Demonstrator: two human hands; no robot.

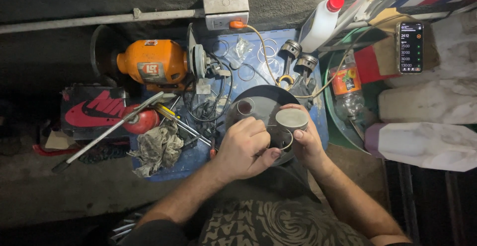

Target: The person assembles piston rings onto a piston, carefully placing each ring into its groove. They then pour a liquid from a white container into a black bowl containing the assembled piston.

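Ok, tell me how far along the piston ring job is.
In hand: the right hand holds a piston while the left hand works a thin ring at it. Left: loose rings lie on the blue tray, beside two pistons with rods. Nothing looks finished.

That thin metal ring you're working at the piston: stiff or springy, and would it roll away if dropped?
The ring looks thin and wiry, so probably springy and light. Being round, it may roll off the dark pan if dropped. The piston in the right hand looks solid and likely heavier.
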